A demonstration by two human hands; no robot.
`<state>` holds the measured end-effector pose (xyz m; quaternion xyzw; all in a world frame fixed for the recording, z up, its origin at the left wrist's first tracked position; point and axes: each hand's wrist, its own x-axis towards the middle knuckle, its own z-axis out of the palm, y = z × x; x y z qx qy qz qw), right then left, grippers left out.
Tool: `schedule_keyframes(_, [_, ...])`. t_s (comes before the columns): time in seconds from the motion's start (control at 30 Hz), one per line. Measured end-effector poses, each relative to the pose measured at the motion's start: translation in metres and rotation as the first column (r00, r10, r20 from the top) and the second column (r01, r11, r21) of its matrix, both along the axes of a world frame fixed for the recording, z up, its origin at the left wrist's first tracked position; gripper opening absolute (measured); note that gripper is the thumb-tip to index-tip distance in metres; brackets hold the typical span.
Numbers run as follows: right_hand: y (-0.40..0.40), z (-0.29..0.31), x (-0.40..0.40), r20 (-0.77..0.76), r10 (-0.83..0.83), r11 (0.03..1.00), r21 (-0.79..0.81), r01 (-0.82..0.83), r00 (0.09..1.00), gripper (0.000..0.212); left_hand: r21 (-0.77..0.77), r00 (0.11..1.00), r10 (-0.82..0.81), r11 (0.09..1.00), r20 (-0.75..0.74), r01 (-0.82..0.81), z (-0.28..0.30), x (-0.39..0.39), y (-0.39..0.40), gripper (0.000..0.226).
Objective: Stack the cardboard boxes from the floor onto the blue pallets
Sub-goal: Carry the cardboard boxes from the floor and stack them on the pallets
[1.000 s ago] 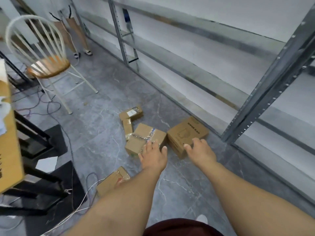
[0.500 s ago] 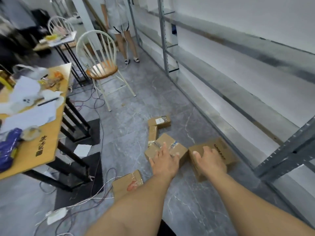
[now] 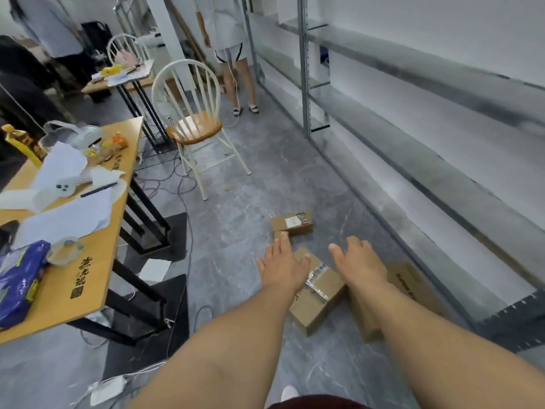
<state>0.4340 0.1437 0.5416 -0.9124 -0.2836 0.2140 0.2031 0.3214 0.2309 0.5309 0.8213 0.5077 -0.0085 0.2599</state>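
Note:
Three cardboard boxes lie on the grey floor ahead of me. A taped box (image 3: 320, 295) sits in the middle, a printed box (image 3: 411, 286) lies to its right by the shelving, and a small labelled box (image 3: 292, 222) is farther off. My left hand (image 3: 281, 268) hovers with straight fingers over the taped box's far left corner. My right hand (image 3: 358, 265) is stretched out flat between the taped box and the printed box, covering part of the printed one. Neither hand holds anything. No blue pallet is in view.
A metal shelving rack (image 3: 427, 160) runs along the right wall. A white chair (image 3: 194, 125) stands ahead, a cluttered wooden table (image 3: 85, 261) is at the left, cables (image 3: 177, 178) trail over the floor, and a person (image 3: 233, 54) stands at the back.
The view has swung up and to the left, showing the table and more of the room. Both hands stay stretched out over the boxes, and a fourth box near my left arm has left the view.

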Motion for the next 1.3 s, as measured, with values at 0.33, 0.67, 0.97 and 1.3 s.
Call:
schedule_keyframes(0.33, [-0.020, -0.036, 0.069, -0.045, -0.248, 0.961, -0.142, 0.239, 0.968, 0.052, -0.095, 0.964, -0.252, 0.965, -0.081, 0.244, -0.041, 0.103, 0.012, 0.066])
schedule_keyframes(0.67, [-0.069, -0.090, 0.166, -0.166, -0.472, 0.876, -0.199, 0.439, 0.866, 0.053, -0.210, 0.891, -0.419, 0.900, -0.176, 0.382, -0.090, 0.215, -0.019, 0.066])
schedule_keyframes(0.97, [-0.059, -0.192, 0.194, -0.383, -0.661, 0.750, -0.340, 0.567, 0.645, 0.053, -0.364, 0.803, -0.549, 0.814, -0.230, 0.452, -0.182, 0.268, 0.006, 0.075])
schedule_keyframes(1.3, [-0.056, -0.380, 0.215, -0.435, -0.823, 0.553, -0.467, 0.690, 0.365, 0.048, -0.466, 0.704, -0.650, 0.737, -0.286, 0.491, -0.372, 0.330, 0.036, 0.076])
